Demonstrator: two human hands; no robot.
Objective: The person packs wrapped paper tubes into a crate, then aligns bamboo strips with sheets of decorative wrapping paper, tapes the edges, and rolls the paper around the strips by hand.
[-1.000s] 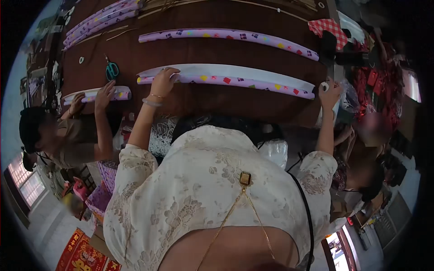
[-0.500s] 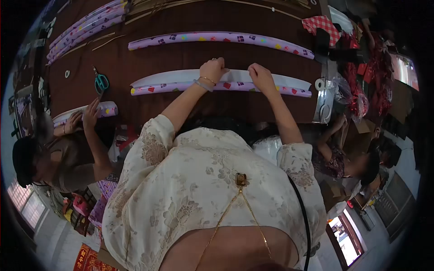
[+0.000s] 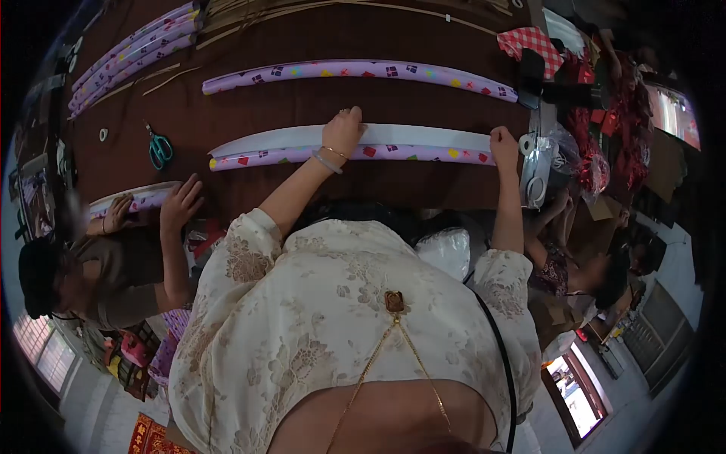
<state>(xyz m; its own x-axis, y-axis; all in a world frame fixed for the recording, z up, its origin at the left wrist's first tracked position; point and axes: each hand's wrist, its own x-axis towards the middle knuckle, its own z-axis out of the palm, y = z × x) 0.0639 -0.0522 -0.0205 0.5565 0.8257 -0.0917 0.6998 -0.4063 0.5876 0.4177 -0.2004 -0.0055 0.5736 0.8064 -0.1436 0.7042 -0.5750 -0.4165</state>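
Note:
A partly rolled sheet of purple printed wrapping paper [image 3: 408, 152] lies across the table before me, its white inner side showing along the far edge. My left hand [image 3: 344, 132] is closed at the white flap, left of the middle, with a bracelet and a bangle on the wrist. At the right end of the sheet, my right hand [image 3: 504, 144] has its fingers curled on the paper's edge. Farther back, a second purple wrapping paper roll [image 3: 363, 70] lies roughly parallel, touched by neither hand.
Teal-handled scissors [image 3: 159, 150] and a tape roll [image 3: 103, 135] lie at left, below stacked purple rolls [image 3: 132, 57]. A co-worker's hand [image 3: 181, 200] is beside another roll at left. Tape rolls [image 3: 527, 144] stand by the right table edge. Thin strips [image 3: 340, 6] lie at the back.
My right hand has slid right along the wrapping paper, from near its middle to its right end. My left hand has shifted slightly left. The co-worker's hand at left has moved right.

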